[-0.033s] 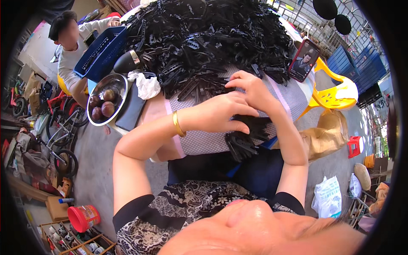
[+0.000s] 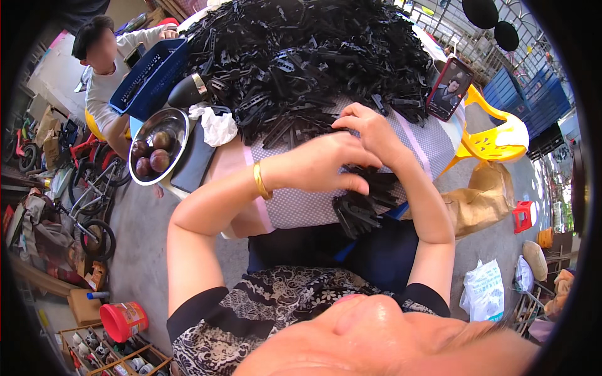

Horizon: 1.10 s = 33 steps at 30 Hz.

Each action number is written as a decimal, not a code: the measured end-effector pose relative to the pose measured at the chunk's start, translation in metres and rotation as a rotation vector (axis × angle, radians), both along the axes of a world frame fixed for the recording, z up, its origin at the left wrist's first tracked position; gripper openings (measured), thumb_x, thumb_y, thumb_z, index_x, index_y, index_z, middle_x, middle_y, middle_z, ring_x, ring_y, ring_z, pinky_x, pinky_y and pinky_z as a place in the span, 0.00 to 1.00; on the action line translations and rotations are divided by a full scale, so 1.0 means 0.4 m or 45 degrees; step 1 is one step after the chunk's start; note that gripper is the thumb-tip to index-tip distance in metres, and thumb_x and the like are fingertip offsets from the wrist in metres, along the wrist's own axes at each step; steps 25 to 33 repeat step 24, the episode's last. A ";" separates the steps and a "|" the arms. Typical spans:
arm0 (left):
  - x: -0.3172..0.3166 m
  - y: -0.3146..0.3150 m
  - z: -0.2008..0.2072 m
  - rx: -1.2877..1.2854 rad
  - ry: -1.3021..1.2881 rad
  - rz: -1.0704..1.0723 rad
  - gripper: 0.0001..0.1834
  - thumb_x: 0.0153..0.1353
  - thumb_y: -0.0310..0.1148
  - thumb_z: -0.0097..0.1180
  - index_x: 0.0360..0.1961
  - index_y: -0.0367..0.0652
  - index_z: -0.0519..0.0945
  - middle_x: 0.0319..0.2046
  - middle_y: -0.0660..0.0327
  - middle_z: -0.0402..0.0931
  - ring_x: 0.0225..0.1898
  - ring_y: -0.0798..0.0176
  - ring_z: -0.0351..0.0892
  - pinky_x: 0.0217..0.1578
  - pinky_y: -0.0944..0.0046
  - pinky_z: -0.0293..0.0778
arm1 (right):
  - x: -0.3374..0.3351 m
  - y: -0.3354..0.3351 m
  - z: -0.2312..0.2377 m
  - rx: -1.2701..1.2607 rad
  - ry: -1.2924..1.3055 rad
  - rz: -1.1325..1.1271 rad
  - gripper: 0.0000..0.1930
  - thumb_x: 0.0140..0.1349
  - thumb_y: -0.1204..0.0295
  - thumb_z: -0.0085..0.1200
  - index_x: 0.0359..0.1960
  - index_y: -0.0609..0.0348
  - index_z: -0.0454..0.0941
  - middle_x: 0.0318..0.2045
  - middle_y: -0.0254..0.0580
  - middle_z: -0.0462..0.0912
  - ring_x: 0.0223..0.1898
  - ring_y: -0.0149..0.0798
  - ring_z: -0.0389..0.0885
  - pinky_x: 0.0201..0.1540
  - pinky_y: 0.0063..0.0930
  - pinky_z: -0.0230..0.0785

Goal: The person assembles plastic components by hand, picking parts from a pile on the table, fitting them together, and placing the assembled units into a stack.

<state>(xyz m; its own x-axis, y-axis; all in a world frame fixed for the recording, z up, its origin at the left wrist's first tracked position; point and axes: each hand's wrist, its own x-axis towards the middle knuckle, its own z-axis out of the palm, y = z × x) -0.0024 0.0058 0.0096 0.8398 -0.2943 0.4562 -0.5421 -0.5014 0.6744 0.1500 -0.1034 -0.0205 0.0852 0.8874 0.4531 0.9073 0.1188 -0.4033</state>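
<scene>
My left hand [image 2: 321, 164], with a gold bangle on its wrist, meets my right hand [image 2: 371, 136] over the near part of the table. The left fingers curl in against the right ones, and its thumb points out to the right. Bent fingers on my right hand come close to the left knuckles; whatever lies between the hands is hidden. Just below them a bunch of slim black plastic pieces [image 2: 359, 213] lies at the table's near edge. Beyond rises a large heap of similar slotted black plastic pieces [image 2: 307, 56]. Dotted cloth [image 2: 295, 210] covers the near tabletop.
Left on the table are a metal bowl [image 2: 133, 164] of round dark fruit, a crumpled tissue [image 2: 218, 127], a dark flat case [image 2: 190, 164] and a blue basket [image 2: 150, 78]. A person [image 2: 103, 88] sits beyond. At right stand a propped phone [image 2: 449, 89] and a yellow chair [image 2: 501, 141].
My left fingers have shifted very slightly against the right hand and look a little smeared. Everything else stays in place.
</scene>
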 end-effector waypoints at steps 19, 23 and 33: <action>0.087 0.151 -0.054 0.763 0.115 1.131 0.16 0.48 0.32 0.59 0.40 0.42 0.78 0.39 0.53 0.72 0.46 0.50 0.71 0.46 0.57 0.71 | -0.036 -0.008 -0.008 0.031 -0.139 -0.094 0.10 0.45 0.73 0.62 0.29 0.59 0.75 0.29 0.41 0.75 0.33 0.45 0.76 0.36 0.35 0.70; 0.090 0.155 -0.061 0.631 0.152 1.120 0.14 0.48 0.31 0.58 0.38 0.41 0.78 0.41 0.51 0.72 0.47 0.49 0.71 0.46 0.57 0.71 | -0.022 -0.010 -0.026 0.101 0.141 -0.278 0.10 0.49 0.70 0.61 0.30 0.59 0.74 0.32 0.41 0.78 0.37 0.42 0.78 0.38 0.32 0.71; 0.089 0.154 -0.062 0.630 0.156 1.119 0.14 0.48 0.31 0.58 0.38 0.41 0.78 0.41 0.51 0.72 0.47 0.49 0.71 0.46 0.57 0.71 | -0.026 -0.010 -0.023 0.065 0.307 -0.356 0.09 0.52 0.68 0.60 0.28 0.58 0.73 0.33 0.41 0.79 0.38 0.41 0.79 0.38 0.31 0.71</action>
